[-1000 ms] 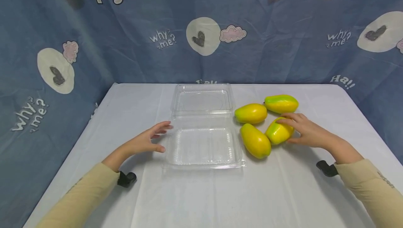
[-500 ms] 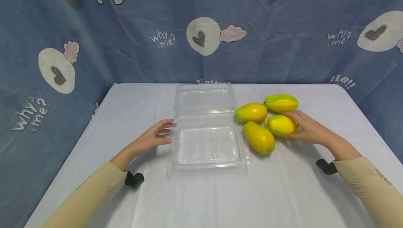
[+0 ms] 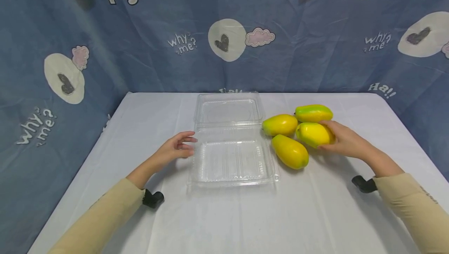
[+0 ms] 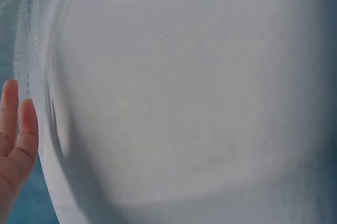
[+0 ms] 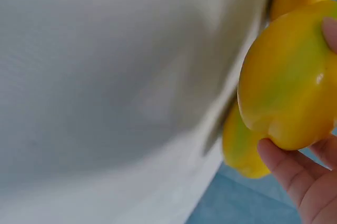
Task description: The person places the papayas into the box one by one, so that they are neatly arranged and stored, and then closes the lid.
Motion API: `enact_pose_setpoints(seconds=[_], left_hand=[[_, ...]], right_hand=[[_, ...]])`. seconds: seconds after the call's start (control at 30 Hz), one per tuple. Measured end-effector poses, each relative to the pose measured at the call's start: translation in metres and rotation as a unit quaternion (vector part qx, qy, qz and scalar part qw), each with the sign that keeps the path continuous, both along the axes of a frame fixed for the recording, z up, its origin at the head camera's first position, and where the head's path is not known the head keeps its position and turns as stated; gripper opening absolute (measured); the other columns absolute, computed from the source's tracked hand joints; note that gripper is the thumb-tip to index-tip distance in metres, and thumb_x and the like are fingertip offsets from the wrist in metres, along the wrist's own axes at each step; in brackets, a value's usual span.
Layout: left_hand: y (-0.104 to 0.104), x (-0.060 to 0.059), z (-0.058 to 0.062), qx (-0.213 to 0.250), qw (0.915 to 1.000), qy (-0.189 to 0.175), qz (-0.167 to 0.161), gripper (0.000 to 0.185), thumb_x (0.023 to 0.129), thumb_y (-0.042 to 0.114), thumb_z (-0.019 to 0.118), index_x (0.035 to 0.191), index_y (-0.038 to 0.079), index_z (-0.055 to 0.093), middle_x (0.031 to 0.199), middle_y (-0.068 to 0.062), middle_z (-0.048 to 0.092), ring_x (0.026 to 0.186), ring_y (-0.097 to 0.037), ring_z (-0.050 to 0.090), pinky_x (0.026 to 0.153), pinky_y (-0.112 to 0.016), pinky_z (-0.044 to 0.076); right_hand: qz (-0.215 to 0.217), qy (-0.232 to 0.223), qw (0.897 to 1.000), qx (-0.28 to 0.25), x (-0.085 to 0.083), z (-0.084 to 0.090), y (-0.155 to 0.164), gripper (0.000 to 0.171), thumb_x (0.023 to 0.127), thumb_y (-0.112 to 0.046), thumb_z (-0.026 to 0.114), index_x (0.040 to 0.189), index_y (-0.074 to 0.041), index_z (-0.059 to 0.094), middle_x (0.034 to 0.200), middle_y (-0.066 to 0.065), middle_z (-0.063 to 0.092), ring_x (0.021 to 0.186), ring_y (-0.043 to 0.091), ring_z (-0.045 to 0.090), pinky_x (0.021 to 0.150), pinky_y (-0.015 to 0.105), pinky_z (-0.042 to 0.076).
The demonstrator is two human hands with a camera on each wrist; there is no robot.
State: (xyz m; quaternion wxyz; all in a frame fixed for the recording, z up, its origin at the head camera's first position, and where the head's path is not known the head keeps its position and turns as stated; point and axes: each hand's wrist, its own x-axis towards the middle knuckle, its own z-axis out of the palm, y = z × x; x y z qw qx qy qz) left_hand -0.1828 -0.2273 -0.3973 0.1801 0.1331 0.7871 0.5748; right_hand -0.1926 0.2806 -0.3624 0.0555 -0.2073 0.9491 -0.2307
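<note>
My right hand (image 3: 349,140) grips a yellow-green papaya (image 3: 313,134), its thumb and fingers around the blunt right end. In the right wrist view this papaya (image 5: 287,76) fills the right side, with fingertips pressed against its end. Three more papayas lie close by: one in front (image 3: 290,151), one to the left (image 3: 280,125) and one behind (image 3: 313,113). My left hand (image 3: 172,150), fingers relaxed, is at the left edge of a clear plastic clamshell box (image 3: 214,164). The box lies unfolded, its lid (image 3: 229,110) laid back toward the far edge.
A white cloth covers the table (image 3: 224,222). Behind it hangs a blue printed curtain (image 3: 147,59), which also runs along both sides. Black wrist mounts stick out at the left (image 3: 153,199) and right (image 3: 364,184) cuffs.
The right hand has turned the papaya lengthwise and moved it away from me, toward the rear one. The left hand and clamshell box have shifted slightly right; the front papaya also moved right.
</note>
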Motion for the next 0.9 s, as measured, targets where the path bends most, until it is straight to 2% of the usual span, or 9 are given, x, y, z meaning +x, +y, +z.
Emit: enact_pose_setpoints(seconds=[0.2,0.4,0.63,0.9], left_hand=[[0.001,0.000,0.000,0.004,1.0000,0.000,0.004,0.067,0.083,0.009,0.063,0.140,0.000,0.029,0.135,-0.021,0.040,0.099,-0.009,0.054,0.078,-0.025,0.048],[0.001,0.000,-0.001,0.008,1.0000,-0.002,0.004,0.066,0.083,0.008,0.063,0.140,0.000,0.029,0.134,-0.022,0.040,0.098,-0.008,0.054,0.076,-0.025,0.048],[0.000,0.000,-0.001,0.013,0.9999,-0.003,0.005,0.068,0.083,0.008,0.063,0.140,-0.002,0.028,0.130,-0.024,0.041,0.093,-0.009,0.054,0.074,-0.026,0.048],[0.001,0.000,0.000,0.011,0.9999,-0.007,0.003,0.069,0.083,0.010,0.064,0.141,0.000,0.028,0.131,-0.022,0.041,0.092,-0.006,0.056,0.075,-0.027,0.049]], right_hand=[[-0.018,0.004,1.000,0.003,0.002,0.018,-0.009,0.076,0.077,-0.030,0.073,0.132,0.006,0.035,0.125,0.028,0.045,0.110,0.041,0.045,0.091,0.058,0.036],[-0.032,0.006,0.999,-0.024,0.003,0.034,-0.023,0.078,0.079,-0.031,0.071,0.135,0.006,0.032,0.127,0.028,0.044,0.104,0.039,0.048,0.084,0.053,0.042],[-0.028,0.000,0.998,-0.056,0.004,0.047,-0.048,0.075,0.078,-0.032,0.073,0.136,-0.002,0.036,0.130,0.019,0.045,0.104,0.032,0.049,0.086,0.050,0.041],[0.003,-0.013,0.998,-0.062,0.007,0.057,-0.082,0.077,0.077,-0.037,0.072,0.136,-0.002,0.036,0.130,0.017,0.047,0.103,0.028,0.049,0.087,0.047,0.044]])
